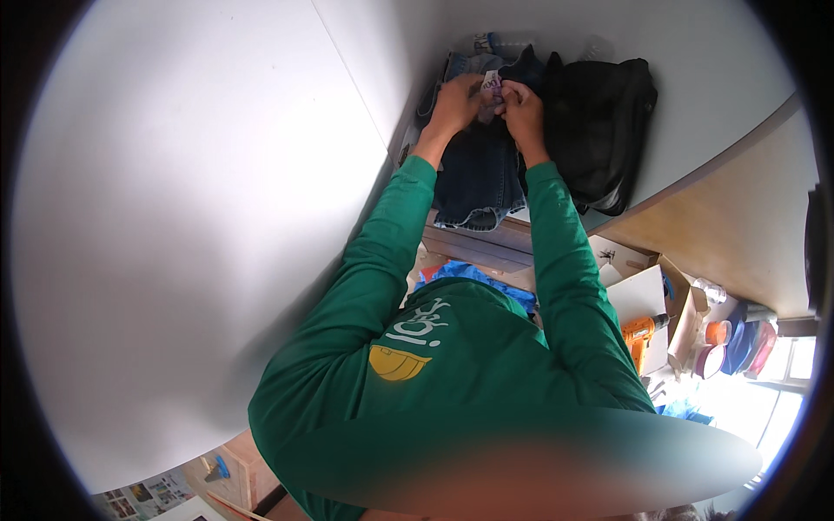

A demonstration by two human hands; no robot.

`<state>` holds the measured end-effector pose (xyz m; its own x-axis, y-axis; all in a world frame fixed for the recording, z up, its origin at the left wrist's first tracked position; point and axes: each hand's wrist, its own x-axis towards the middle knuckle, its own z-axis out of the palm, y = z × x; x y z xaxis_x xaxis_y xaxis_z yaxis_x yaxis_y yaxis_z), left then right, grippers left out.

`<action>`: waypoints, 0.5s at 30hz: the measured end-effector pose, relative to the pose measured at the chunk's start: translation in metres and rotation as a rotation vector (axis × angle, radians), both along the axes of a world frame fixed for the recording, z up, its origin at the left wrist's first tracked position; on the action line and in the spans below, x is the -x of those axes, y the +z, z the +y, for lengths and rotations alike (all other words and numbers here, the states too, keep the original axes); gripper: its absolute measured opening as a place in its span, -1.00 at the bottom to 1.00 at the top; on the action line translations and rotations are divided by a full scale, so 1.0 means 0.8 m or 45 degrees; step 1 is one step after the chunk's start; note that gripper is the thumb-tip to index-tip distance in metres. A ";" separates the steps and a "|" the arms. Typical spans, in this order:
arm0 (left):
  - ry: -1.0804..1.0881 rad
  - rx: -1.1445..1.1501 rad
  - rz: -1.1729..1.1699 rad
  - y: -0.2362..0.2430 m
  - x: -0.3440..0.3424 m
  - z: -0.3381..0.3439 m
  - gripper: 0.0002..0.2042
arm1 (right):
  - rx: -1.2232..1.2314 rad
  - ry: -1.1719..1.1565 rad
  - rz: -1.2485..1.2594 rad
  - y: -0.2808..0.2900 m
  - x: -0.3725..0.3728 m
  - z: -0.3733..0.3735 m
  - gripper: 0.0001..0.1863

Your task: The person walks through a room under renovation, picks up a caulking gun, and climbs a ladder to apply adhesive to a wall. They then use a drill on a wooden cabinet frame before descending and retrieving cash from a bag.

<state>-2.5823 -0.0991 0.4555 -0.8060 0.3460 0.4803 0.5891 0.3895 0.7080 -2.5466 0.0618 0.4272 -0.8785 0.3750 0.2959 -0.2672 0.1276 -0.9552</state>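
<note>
Both arms, in green sleeves, reach up to the far end of the view. Between my hands is a small clear plastic wrapper with purple and white print (492, 83). My left hand (458, 102) pinches its left side, with the fingers bent inward. At its right side, my right hand (523, 108) has its fingers and thumb pressed together on it. Beneath the hands lie dark blue jeans (478, 178), folded or bunched up. Right of them, a black bag (599, 130) sits close to my right wrist.
A clear plastic bottle (504, 43) lies behind the jeans. A white wall (174, 217) runs along the left. Lower right, an orange power drill (640, 337) is near an open cardboard box (682, 304). Wooden drawers (482, 243) stand below the jeans.
</note>
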 end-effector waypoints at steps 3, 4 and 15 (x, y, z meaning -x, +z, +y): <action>0.010 -0.161 -0.076 -0.012 0.017 0.003 -0.65 | -0.228 -0.096 0.120 -0.006 0.002 -0.010 -0.79; 0.005 -0.182 -0.121 -0.015 0.018 0.003 -0.67 | -0.333 -0.134 0.170 -0.008 -0.002 -0.015 -0.78; -0.157 0.010 0.239 -0.013 -0.005 0.005 -0.47 | -0.379 -0.276 -0.111 -0.044 0.006 0.013 -0.76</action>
